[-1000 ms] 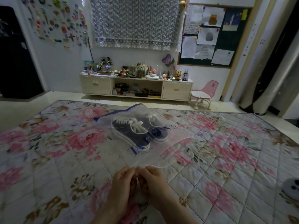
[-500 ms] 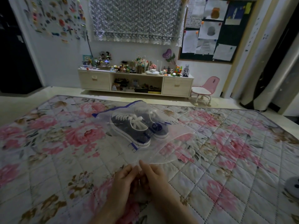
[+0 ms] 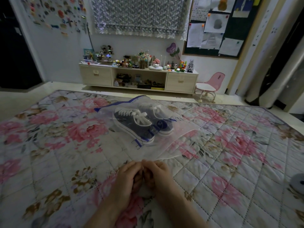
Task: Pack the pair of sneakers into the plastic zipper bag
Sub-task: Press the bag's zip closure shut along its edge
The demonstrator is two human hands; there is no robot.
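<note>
Lying mid-frame on a floral quilted mat [image 3: 65, 162], the clear zipper bag [image 3: 174, 142] holds both sneakers [image 3: 141, 124], its long axis running toward bottom centre. Left hand [image 3: 126, 178] and right hand [image 3: 158, 175], equally near, pinch its near edge, fingers curled closed.

surface: quilted pink-floral fabric mat [image 3: 62, 145], spread on floor
on it: clear plastic zipper bag [image 3: 171, 143] w/ navy canvas sneakers [image 3: 139, 124] inside
</note>
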